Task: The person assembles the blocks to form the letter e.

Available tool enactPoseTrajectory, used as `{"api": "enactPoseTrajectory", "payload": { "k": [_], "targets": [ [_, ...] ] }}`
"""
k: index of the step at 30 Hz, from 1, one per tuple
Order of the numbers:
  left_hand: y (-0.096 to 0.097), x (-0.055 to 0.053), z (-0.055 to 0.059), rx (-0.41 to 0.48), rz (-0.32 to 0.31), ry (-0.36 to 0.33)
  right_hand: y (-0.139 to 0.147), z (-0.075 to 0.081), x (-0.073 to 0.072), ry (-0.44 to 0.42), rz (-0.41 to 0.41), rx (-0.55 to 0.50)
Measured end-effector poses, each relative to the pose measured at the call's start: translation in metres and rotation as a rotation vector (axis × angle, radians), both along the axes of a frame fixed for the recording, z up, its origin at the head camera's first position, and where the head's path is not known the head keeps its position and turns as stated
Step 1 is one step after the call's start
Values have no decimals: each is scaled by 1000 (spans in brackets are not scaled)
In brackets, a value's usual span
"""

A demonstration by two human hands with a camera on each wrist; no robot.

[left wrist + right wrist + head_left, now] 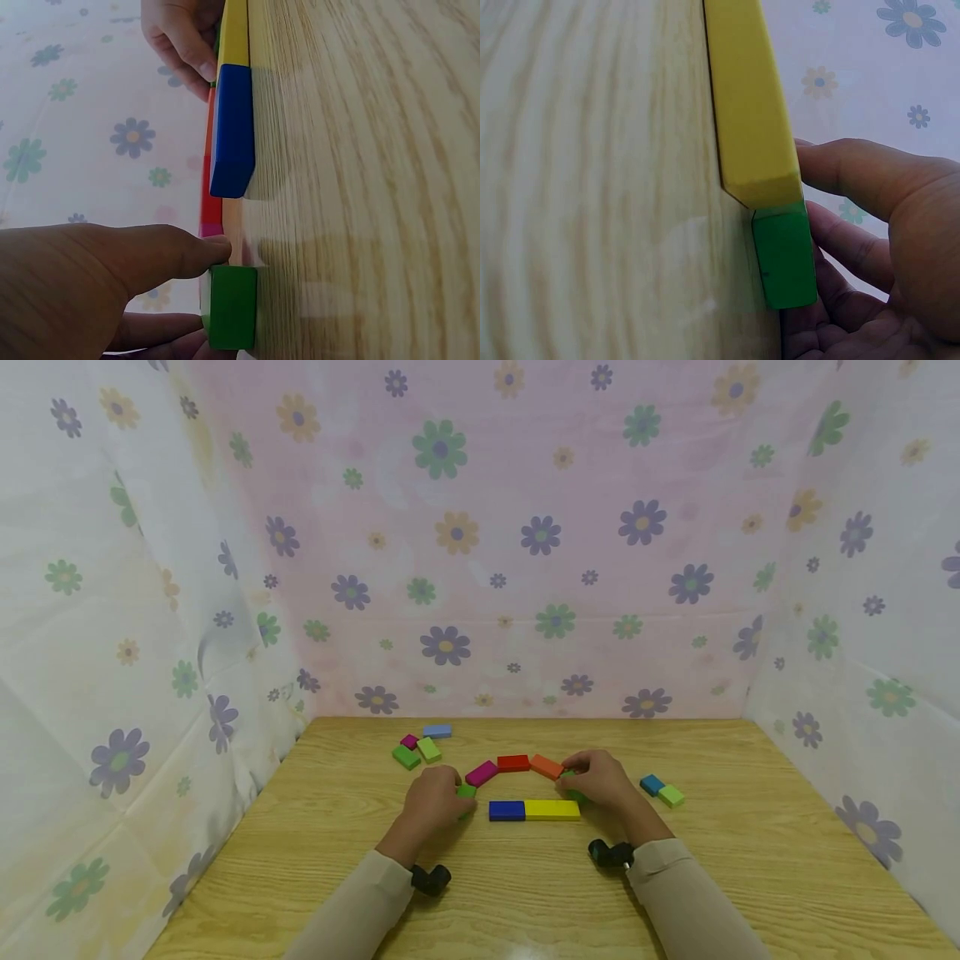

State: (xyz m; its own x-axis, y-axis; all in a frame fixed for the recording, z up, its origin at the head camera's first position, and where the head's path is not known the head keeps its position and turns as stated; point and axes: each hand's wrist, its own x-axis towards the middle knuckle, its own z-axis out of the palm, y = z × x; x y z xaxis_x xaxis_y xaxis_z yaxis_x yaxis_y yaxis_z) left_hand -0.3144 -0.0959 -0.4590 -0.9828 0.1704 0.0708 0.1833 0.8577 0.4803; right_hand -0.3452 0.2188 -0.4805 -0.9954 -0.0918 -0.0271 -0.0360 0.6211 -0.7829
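Observation:
My left hand point(433, 799) pinches a green block point(233, 307) between thumb and fingers, flat on the table at the left end of a curved row. Along the curve lie a magenta block point(482, 773), a red block point(513, 763) and an orange block point(547, 767). At the right end, my right hand point(606, 782) holds another green block point(786, 259) by its sides, partly hidden under the fingers. Below the curve, a blue block point(507, 811) and a longer yellow block point(552, 810) lie end to end in a straight line.
Back left on the wooden table point(517, 893) lie a light blue block point(437, 732), a small magenta block point(408, 742), a green block point(406, 757) and a lime block point(429, 750). A teal block point(652, 785) touches a lime block point(671, 795) at right. Flowered cloth point(495, 502) surrounds the table.

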Motion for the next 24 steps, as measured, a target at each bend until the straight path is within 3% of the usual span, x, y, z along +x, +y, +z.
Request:
{"api": "enactPoseTrajectory", "payload": {
  "k": [24],
  "targets": [
    [1, -5, -5, 5, 29, 1, 4, 1, -3, -14, 23, -12]
  ]
}}
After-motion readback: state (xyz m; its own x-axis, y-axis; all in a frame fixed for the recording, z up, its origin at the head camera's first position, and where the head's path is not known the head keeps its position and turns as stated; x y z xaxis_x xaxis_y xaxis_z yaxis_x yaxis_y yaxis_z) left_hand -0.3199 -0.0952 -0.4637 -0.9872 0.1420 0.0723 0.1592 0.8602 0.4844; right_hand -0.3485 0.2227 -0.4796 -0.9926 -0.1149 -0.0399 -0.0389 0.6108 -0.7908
